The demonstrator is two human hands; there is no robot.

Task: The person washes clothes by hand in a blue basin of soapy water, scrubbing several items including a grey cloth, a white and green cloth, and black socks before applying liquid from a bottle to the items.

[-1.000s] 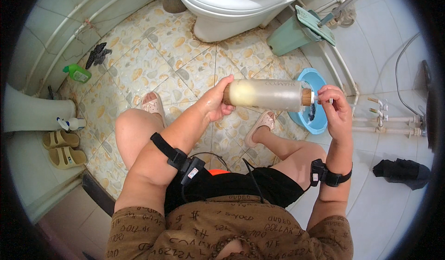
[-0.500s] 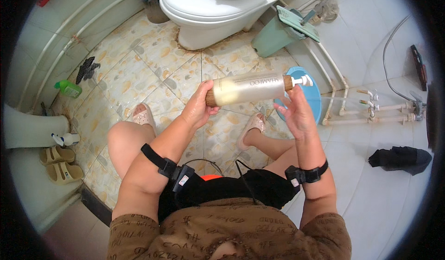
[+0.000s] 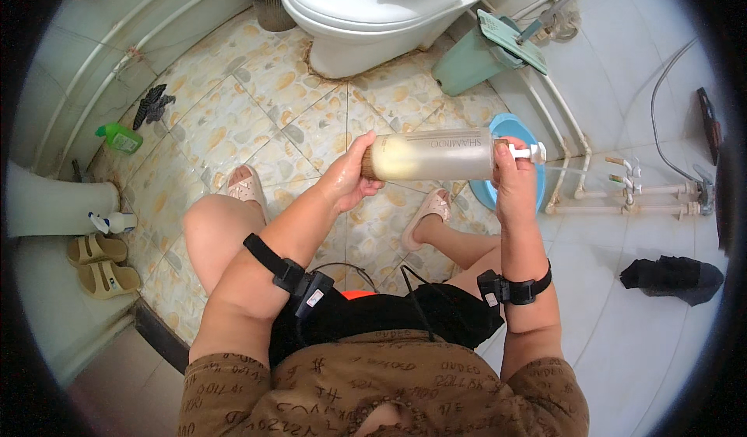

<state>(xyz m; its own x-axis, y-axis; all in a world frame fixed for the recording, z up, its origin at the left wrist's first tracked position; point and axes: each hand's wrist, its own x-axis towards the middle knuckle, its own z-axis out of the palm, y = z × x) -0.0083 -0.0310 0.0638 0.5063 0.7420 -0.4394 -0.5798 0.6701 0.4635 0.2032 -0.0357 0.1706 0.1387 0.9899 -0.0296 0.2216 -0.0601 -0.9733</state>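
A clear shampoo pump bottle [image 3: 443,155] lies sideways in the air between my hands, with pale yellow liquid gathered toward its base. My left hand [image 3: 355,174] is wrapped round the brown base end. At the other end my right hand [image 3: 513,180] grips the brown collar below the white pump head [image 3: 529,154], thumb on top. The pump nozzle points to the right. Behind my right hand sits a light blue basin [image 3: 486,194] on the floor, partly hidden by the hand and the bottle.
Ahead stands a white toilet [image 3: 342,17] with a basin on its lid; a green lidded bin [image 3: 471,67] is beside it. Taps and pipes [image 3: 622,180] line the right wall. A green bottle [image 3: 119,137], a dark cloth [image 3: 154,106] and tan slippers [image 3: 107,279] lie at left.
My right hand has closed from spread fingers onto the bottle's collar. The bottle has shifted slightly to the right, with my left hand still on its base.
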